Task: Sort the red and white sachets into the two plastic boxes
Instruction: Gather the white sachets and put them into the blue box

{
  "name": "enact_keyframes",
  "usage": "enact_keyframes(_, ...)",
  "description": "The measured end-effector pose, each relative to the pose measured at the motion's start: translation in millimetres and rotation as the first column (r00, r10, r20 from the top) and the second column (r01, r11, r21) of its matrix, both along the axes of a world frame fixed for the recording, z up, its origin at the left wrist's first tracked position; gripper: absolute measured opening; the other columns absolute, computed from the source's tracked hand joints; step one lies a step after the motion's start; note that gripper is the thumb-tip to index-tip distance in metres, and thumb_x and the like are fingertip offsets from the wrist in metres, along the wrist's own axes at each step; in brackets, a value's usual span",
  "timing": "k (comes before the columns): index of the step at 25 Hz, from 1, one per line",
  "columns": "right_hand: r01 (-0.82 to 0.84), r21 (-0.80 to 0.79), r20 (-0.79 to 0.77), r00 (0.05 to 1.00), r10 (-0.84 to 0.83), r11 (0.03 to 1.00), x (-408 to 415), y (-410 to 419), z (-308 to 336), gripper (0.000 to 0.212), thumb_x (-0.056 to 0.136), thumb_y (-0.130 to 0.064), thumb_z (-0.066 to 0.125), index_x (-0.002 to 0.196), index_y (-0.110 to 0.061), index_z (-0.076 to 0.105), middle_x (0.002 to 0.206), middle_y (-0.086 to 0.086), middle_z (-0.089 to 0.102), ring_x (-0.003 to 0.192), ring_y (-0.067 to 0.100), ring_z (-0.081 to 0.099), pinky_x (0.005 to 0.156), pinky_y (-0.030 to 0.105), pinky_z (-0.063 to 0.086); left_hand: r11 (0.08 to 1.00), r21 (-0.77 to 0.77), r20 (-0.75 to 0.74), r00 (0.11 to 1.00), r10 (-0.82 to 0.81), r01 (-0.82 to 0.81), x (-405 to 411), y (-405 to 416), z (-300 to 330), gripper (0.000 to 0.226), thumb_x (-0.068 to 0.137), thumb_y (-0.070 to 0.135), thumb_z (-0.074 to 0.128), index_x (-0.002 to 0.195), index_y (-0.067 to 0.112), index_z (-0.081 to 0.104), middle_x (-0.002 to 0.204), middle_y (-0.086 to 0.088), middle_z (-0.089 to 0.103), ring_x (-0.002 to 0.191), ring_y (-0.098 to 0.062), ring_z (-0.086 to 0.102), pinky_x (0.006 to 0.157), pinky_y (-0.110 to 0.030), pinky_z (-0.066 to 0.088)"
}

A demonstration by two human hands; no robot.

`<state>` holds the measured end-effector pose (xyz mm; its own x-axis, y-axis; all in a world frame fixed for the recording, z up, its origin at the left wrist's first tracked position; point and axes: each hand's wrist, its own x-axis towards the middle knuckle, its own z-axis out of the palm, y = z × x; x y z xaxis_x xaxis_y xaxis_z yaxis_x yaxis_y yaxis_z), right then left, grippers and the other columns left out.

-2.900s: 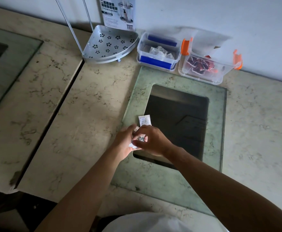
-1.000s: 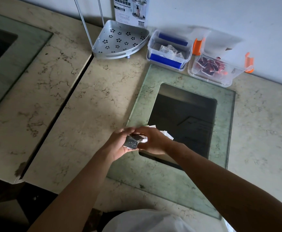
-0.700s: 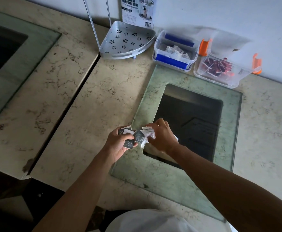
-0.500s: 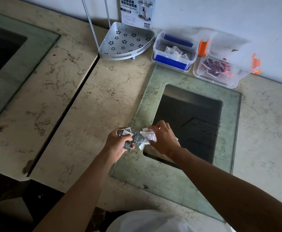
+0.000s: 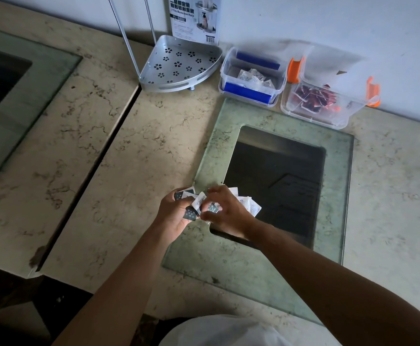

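My left hand [image 5: 174, 216] holds several small sachets [image 5: 191, 201], some white and some with dark dotted backs, fanned out above the glass pane's near left corner. My right hand [image 5: 225, 211] pinches a sachet in that bunch, and more white sachets [image 5: 247, 204] stick out behind its fingers. At the back by the wall stand two open clear plastic boxes. The blue-clipped box [image 5: 251, 92] contains white sachets [image 5: 252, 77]. The orange-clipped box [image 5: 316, 116] to its right contains red sachets [image 5: 312, 98].
A glass pane [image 5: 229, 260] covers a dark rectangular opening in the marble counter [image 5: 119, 156]. A perforated metal corner shelf [image 5: 179, 63] with upright rods stands left of the boxes, a product card [image 5: 194, 18] behind it. A gap splits the counter at the left.
The hands lifted the sachets off the glass and fanned them out. The loose white sachet that lay on the pane is gone from it. My right hand's fingers have shifted onto the bunch.
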<state>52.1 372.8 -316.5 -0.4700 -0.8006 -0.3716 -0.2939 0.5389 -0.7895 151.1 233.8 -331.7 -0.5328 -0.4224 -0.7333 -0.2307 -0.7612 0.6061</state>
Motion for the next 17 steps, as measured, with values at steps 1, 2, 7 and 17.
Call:
enact_keyframes(1, 0.08, -0.006, 0.051, 0.996, -0.079, 0.997, 0, -1, 0, 0.003, 0.085, -0.026, 0.07, 0.084, -0.028, 0.069, 0.116, -0.002, 0.056, 0.108, 0.01, 0.055, 0.089, 0.023, 0.045, 1.0, 0.005, -0.002, 1.0, 0.001, -0.001, -1, 0, 2, 0.036, 0.08, -0.018, 0.058, 0.104, 0.007, 0.066, 0.09, -0.019, 0.07, 0.076, -0.033, 0.067, 0.059, -0.037, 0.057)
enact_keyframes(2, 0.161, -0.006, 0.07, 0.985, -0.16, 0.987, -1, -3, -1, 0.003, 0.088, -0.025, 0.067, 0.086, -0.025, 0.069, 0.108, 0.0, 0.062, 0.099, 0.013, 0.06, 0.083, 0.027, 0.046, 1.0, 0.014, -0.01, 1.0, -0.001, 0.001, -1, -1, 4, 0.036, 0.08, -0.018, 0.058, 0.104, 0.007, 0.066, 0.089, -0.019, 0.07, 0.077, -0.033, 0.067, 0.06, -0.038, 0.056)
enact_keyframes(7, 0.442, 0.029, 0.175, 0.881, -0.44, 0.897, -12, -2, 5, 0.034, 0.086, -0.017, 0.076, 0.114, -0.021, 0.058, 0.093, -0.005, 0.068, 0.083, 0.015, 0.07, 0.068, 0.029, 0.06, 0.996, 0.081, -0.114, 0.993, -0.03, 0.039, -2, -3, 5, 0.032, 0.083, -0.002, 0.057, 0.114, -0.002, 0.062, 0.111, -0.032, 0.067, 0.094, -0.041, 0.067, 0.078, -0.047, 0.056)
enact_keyframes(17, 0.349, 0.075, -0.02, 0.937, -0.349, 0.934, -14, -3, 5, 0.018, 0.094, -0.029, 0.063, 0.101, -0.02, 0.077, 0.091, -0.003, 0.075, 0.077, 0.011, 0.066, 0.07, 0.03, 0.055, 0.99, 0.111, -0.034, 0.996, -0.085, 0.088, -11, 23, 1, 0.03, 0.09, 0.002, 0.047, 0.112, -0.003, 0.067, 0.103, -0.027, 0.072, 0.093, -0.039, 0.073, 0.079, -0.051, 0.059)
